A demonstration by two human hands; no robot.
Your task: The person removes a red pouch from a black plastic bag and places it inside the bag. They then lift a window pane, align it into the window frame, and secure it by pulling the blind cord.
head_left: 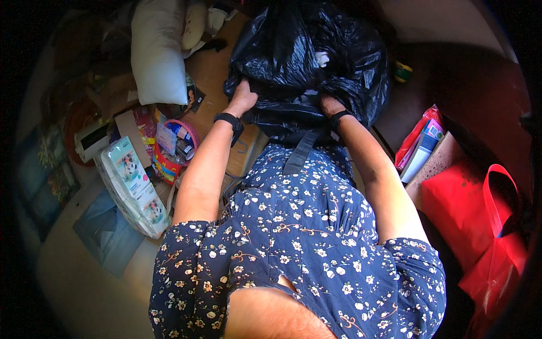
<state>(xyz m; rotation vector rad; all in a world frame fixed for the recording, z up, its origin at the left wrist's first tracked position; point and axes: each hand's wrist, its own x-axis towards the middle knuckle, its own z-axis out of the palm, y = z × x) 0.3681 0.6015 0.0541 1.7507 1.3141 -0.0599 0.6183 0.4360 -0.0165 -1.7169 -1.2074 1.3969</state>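
Observation:
A large black plastic bag (pixel 282 62) bulges in front of me, its crinkled folds filling the top centre. My left hand (pixel 244 97) is closed on the bag's near left edge, its thumb side showing. On the other side, my right hand (pixel 332 105) grips the near right part of the bag, with most of its fingers hidden in the folds. Black plastic stretches between both hands. Something small and white (pixel 322 59) shows on the bag, its kind unclear. A dark strap (pixel 300 152) hangs just below, against my flowered clothing.
To the left are a white pillow (pixel 159 56), a pink-rimmed basket (pixel 192 135) of small packages and a plastic-wrapped pack with panda pictures (pixel 135 186). At right lie a red bag (pixel 468 209), a cardboard piece (pixel 437 164) and a small green-yellow container (pixel 402 72).

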